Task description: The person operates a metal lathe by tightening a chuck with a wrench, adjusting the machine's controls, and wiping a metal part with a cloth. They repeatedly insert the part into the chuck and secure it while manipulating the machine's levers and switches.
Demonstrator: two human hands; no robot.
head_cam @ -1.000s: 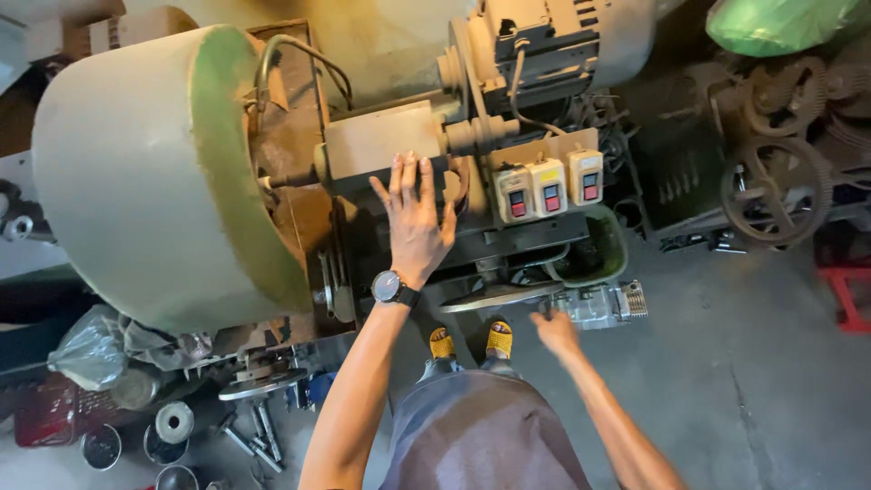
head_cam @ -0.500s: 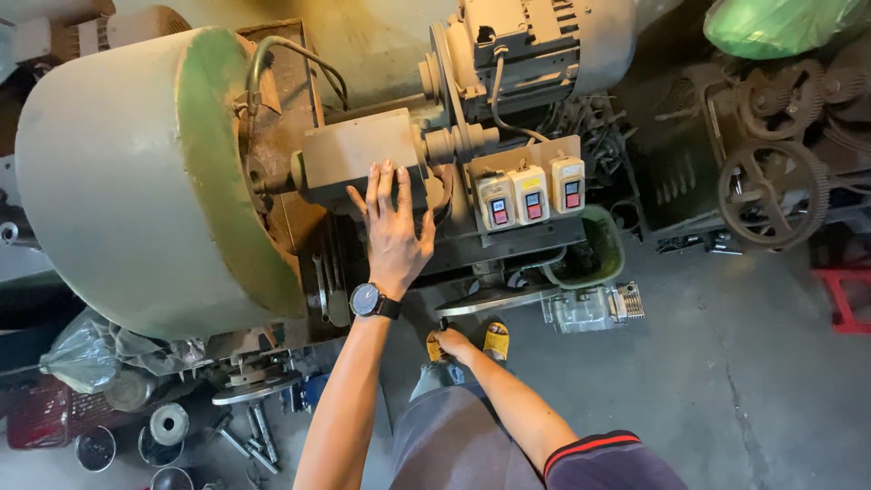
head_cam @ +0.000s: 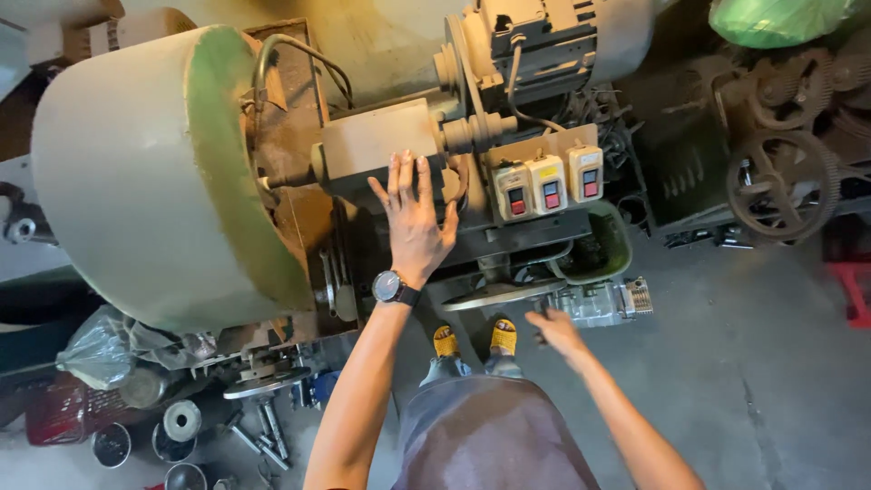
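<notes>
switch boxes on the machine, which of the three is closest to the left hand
The leftmost switch box of the three in the row: it sits just right of the left hand on the machine; the others lie farther right.

Matt painted metal machine housing (head_cam: 381, 145), chipped green drum guard (head_cam: 154, 172), rusty rough handwheel (head_cam: 780, 186), dull concrete floor (head_cam: 744, 363).

We see the right hand (head_cam: 555, 332) blurred, its fingers indistinct; the left hand (head_cam: 415, 222) hides the machine face beneath it.

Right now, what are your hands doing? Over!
Left hand flat, fingers spread, on the machine housing. Right hand open, empty, low near the round metal plate. Switch boxes untouched.
</notes>
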